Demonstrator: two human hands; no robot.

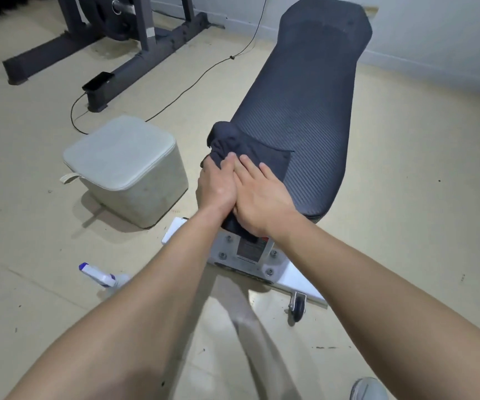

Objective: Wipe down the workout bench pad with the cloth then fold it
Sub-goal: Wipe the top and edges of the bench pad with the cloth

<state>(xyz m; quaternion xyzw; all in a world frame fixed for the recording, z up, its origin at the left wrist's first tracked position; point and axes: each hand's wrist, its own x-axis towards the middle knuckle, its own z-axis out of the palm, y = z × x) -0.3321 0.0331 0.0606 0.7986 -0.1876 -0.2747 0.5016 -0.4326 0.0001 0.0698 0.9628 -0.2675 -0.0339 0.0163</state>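
Note:
A long dark ribbed bench pad point(305, 105) stretches away from me on a white frame point(250, 255). A dark cloth point(244, 151) lies bunched over the pad's near left corner and hangs down at its near end. My left hand point(218, 186) presses on the cloth at the pad's left edge, fingers curled into the fabric. My right hand point(261, 197) lies flat on the cloth right beside it, fingers spread and partly overlapping the left hand. Both hands cover the cloth's middle.
A pale cushioned cube stool point(123, 168) stands left of the bench. A spray bottle point(100, 277) lies on the floor near my left forearm. A dark rack base point(88, 56), a phone point(97, 81) on it and a cable point(192, 82) sit farther left. A bench wheel point(298, 308) is near.

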